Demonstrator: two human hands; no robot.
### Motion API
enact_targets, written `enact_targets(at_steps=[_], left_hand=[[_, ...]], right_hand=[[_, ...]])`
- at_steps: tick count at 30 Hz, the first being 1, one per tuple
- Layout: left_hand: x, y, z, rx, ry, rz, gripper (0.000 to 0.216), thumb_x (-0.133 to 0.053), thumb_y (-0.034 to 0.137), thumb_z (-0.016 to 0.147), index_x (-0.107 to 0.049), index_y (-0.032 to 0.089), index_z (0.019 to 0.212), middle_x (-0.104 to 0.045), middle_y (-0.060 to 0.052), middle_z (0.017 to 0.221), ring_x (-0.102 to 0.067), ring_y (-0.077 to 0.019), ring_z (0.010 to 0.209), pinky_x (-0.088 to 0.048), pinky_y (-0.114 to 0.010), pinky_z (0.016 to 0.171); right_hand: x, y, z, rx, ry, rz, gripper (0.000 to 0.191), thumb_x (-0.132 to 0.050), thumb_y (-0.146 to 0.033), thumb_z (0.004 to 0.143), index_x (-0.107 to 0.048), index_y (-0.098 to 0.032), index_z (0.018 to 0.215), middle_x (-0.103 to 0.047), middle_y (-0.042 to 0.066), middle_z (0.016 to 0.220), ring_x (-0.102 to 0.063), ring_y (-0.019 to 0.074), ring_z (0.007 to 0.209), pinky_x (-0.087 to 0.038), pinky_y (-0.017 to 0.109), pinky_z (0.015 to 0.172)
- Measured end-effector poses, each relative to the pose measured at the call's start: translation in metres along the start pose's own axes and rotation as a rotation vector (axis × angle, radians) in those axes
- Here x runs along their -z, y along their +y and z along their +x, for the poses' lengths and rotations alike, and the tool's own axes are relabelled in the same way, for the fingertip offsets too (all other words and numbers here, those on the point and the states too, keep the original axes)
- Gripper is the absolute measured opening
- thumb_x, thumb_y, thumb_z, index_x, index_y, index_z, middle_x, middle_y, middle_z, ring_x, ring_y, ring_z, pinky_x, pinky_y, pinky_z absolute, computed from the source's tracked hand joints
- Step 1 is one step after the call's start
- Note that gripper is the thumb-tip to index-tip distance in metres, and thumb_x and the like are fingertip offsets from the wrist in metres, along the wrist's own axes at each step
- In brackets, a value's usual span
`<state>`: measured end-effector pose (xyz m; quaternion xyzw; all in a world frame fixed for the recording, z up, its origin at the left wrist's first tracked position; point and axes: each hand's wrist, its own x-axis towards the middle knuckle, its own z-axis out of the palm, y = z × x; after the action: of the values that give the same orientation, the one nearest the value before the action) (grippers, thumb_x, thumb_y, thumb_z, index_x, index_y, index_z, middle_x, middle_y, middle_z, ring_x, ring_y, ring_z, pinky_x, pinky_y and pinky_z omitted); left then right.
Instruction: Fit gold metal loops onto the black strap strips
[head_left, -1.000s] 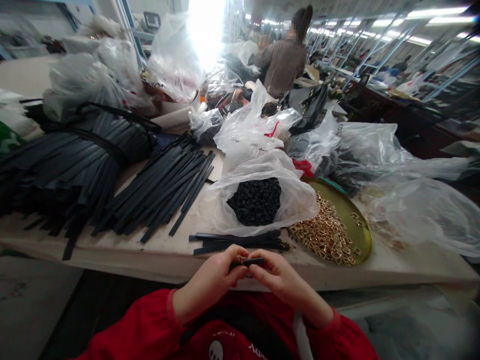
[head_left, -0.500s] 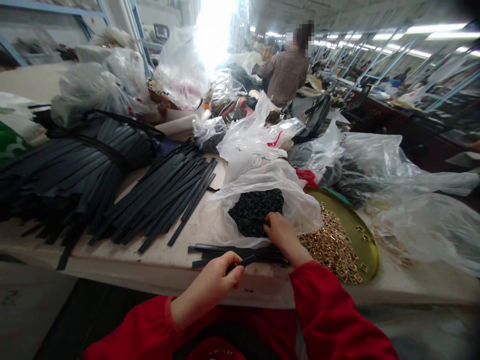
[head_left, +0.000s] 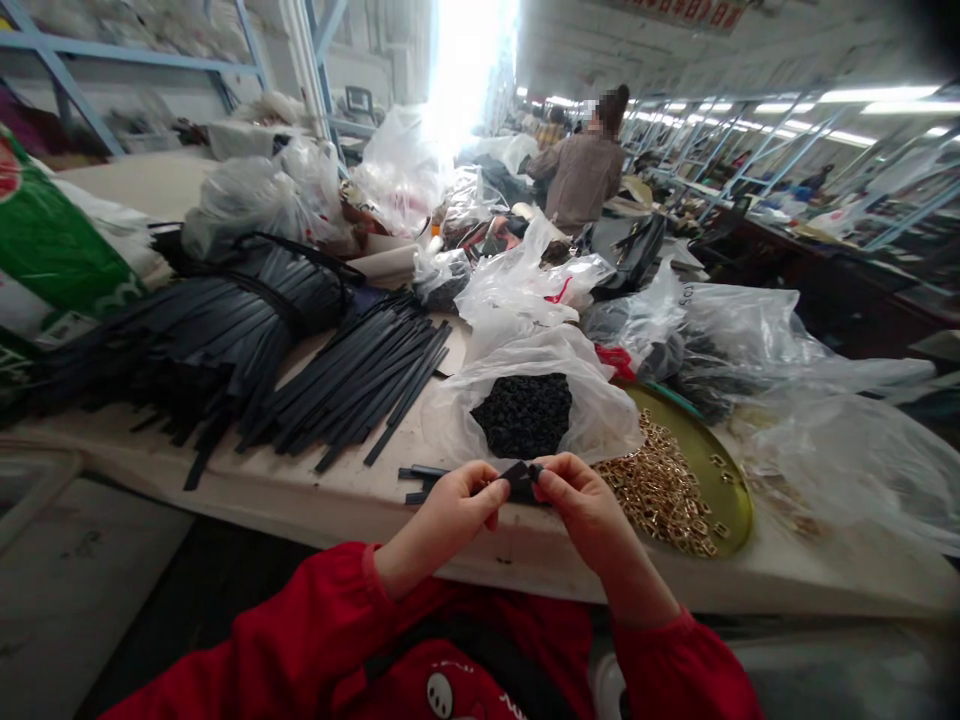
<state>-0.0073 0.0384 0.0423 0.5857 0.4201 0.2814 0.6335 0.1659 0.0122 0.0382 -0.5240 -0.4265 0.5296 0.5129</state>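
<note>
My left hand [head_left: 469, 500] is closed on a black strap [head_left: 514, 476], its end sticking out past the thumb. Pinched in my right hand [head_left: 574, 490] is a small black piece [head_left: 535, 471], held right at the strap's end; whether the two touch I cannot tell. Just beyond both hands, an opened clear plastic bag [head_left: 600, 405] holds many small black pieces [head_left: 523, 415]. Several black straps [head_left: 424, 472] lie along the table edge, partly hidden behind my hands.
Right of the bag, a round gold-coloured tray [head_left: 724, 500] holds many small gold metal buckles [head_left: 660, 490]. Loose black strips [head_left: 360, 380] and a tied bundle [head_left: 202, 320] lie on the left. Plastic bags [head_left: 525, 280] crowd the back. A person [head_left: 577, 175] stands farther off.
My right hand has come out of the bag with a small black piece, toward me. My left hand has risen to meet it, still holding the strap. The view has shifted a little.
</note>
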Motion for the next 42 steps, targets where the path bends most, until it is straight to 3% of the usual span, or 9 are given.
enact_targets(at_steps=[5, 8, 13, 16, 24, 27, 32, 38, 42], left_hand=[[-0.002, -0.002, -0.008, 0.033, -0.001, -0.055, 0.023, -0.050, 0.039, 0.077, -0.049, 0.017, 0.073, -0.044, 0.008, 0.047, -0.033, -0.0053, 0.040, -0.025, -0.018, 0.041], [-0.001, -0.007, -0.011, 0.037, 0.011, -0.072, 0.021, -0.050, 0.038, 0.076, -0.049, 0.017, 0.070, -0.043, 0.008, 0.047, -0.034, -0.0050, 0.040, -0.026, -0.017, 0.041], [-0.003, -0.013, -0.009, 0.172, -0.031, -0.133, 0.021, -0.050, 0.038, 0.074, -0.047, 0.017, 0.071, -0.040, 0.009, 0.044, -0.031, -0.0046, 0.035, -0.020, -0.017, 0.036], [-0.004, -0.016, -0.009, 0.197, -0.054, -0.126, 0.017, -0.048, 0.034, 0.074, -0.046, 0.017, 0.069, -0.038, 0.009, 0.043, -0.030, -0.0047, 0.036, -0.020, -0.017, 0.037], [-0.003, -0.014, -0.015, 0.032, -0.068, 0.204, 0.021, -0.043, 0.032, 0.078, -0.051, 0.016, 0.066, -0.042, 0.006, 0.052, -0.037, -0.0071, 0.047, -0.027, -0.019, 0.044], [-0.004, -0.009, -0.018, -0.038, -0.081, 0.283, 0.021, -0.043, 0.028, 0.078, -0.054, 0.015, 0.066, -0.043, 0.006, 0.057, -0.037, -0.0075, 0.051, -0.027, -0.019, 0.047], [-0.008, -0.005, -0.019, -0.109, -0.015, 0.323, 0.022, -0.042, 0.028, 0.082, -0.060, 0.016, 0.076, -0.053, 0.004, 0.065, -0.045, -0.0097, 0.060, -0.032, -0.019, 0.054], [-0.013, -0.006, -0.018, -0.164, 0.051, 0.348, 0.022, -0.041, 0.026, 0.084, -0.060, 0.017, 0.082, -0.061, 0.001, 0.075, -0.052, -0.0122, 0.068, -0.037, -0.020, 0.061], [-0.011, 0.002, -0.020, -0.164, -0.043, 0.354, 0.021, -0.041, 0.026, 0.084, -0.059, 0.017, 0.088, -0.062, -0.002, 0.080, -0.055, -0.0138, 0.072, -0.040, -0.022, 0.064]], right_hand=[[-0.013, -0.001, -0.016, 0.011, 0.031, 0.075, 0.034, -0.070, -0.032, 0.067, -0.060, -0.024, 0.098, -0.060, -0.002, 0.076, -0.054, 0.0102, 0.062, -0.044, 0.024, 0.061], [-0.014, 0.003, -0.019, 0.004, 0.026, 0.042, 0.027, -0.068, -0.032, 0.069, -0.063, -0.024, 0.094, -0.063, -0.001, 0.074, -0.057, 0.0115, 0.065, -0.045, 0.025, 0.064], [-0.020, 0.011, -0.023, 0.054, 0.085, 0.068, 0.017, -0.067, -0.034, 0.070, -0.066, -0.023, 0.083, -0.065, 0.001, 0.096, -0.058, 0.0145, 0.080, -0.047, 0.029, 0.073], [-0.025, 0.015, -0.024, 0.058, 0.134, 0.068, 0.018, -0.066, -0.034, 0.071, -0.067, -0.024, 0.085, -0.067, 0.002, 0.095, -0.059, 0.0161, 0.081, -0.048, 0.031, 0.074], [-0.029, 0.025, -0.033, 0.061, 0.135, -0.078, 0.022, -0.062, -0.033, 0.074, -0.068, -0.024, 0.093, -0.069, 0.003, 0.096, -0.061, 0.0173, 0.082, -0.049, 0.032, 0.075], [-0.031, 0.028, -0.035, -0.026, 0.138, 0.065, 0.024, -0.064, -0.033, 0.072, -0.066, -0.025, 0.094, -0.069, 0.003, 0.096, -0.062, 0.0178, 0.088, -0.048, 0.034, 0.082], [-0.036, 0.028, -0.034, -0.150, 0.195, 0.433, 0.020, -0.067, -0.029, 0.070, -0.066, -0.023, 0.089, -0.070, 0.001, 0.092, -0.064, 0.0128, 0.080, -0.050, 0.028, 0.077], [-0.048, 0.033, -0.037, -0.178, 0.262, 0.565, 0.020, -0.070, -0.026, 0.067, -0.067, -0.024, 0.086, -0.070, 0.001, 0.090, -0.063, 0.0144, 0.083, -0.050, 0.029, 0.079], [-0.043, 0.037, -0.039, -0.163, 0.270, 0.499, 0.019, -0.070, -0.030, 0.066, -0.067, -0.023, 0.083, -0.069, 0.001, 0.086, -0.061, 0.0143, 0.081, -0.048, 0.028, 0.077]])
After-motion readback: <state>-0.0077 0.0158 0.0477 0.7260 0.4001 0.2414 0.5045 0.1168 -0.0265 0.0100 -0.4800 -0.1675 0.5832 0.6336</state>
